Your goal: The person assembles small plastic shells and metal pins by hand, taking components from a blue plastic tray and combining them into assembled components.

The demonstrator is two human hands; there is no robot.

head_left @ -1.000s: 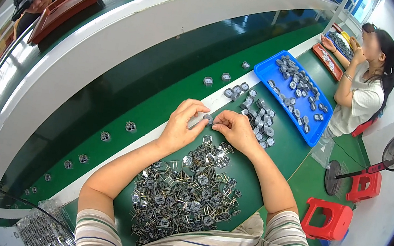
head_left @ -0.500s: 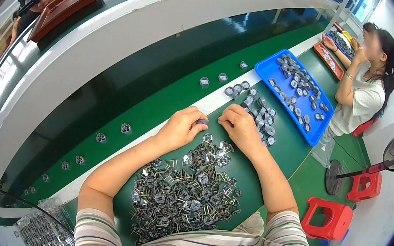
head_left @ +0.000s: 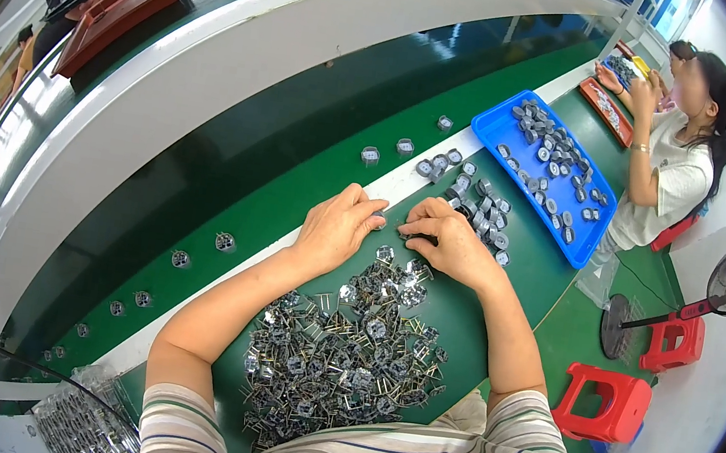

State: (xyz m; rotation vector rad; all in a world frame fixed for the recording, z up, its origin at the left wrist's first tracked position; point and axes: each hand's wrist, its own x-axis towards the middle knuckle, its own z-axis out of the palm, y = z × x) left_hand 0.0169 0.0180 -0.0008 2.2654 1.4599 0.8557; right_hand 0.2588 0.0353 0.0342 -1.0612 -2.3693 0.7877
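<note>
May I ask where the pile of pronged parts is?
In the head view, the pile of pronged parts lies at lower centre on the green tabletop, just below the left hand and right hand.

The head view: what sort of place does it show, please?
Most likely a factory assembly workshop: small parts sit spaced along what looks like a conveyor belt, a heap of pinned components lies on the green worktop, and a blue tray holds many grey pieces.

On the green bench [head_left: 468,330], heap of pinned parts [head_left: 344,371] by the near edge; grey caps [head_left: 486,210], blue tray [head_left: 586,239] and red tray [head_left: 622,135] ranged toward the far edge.
</note>
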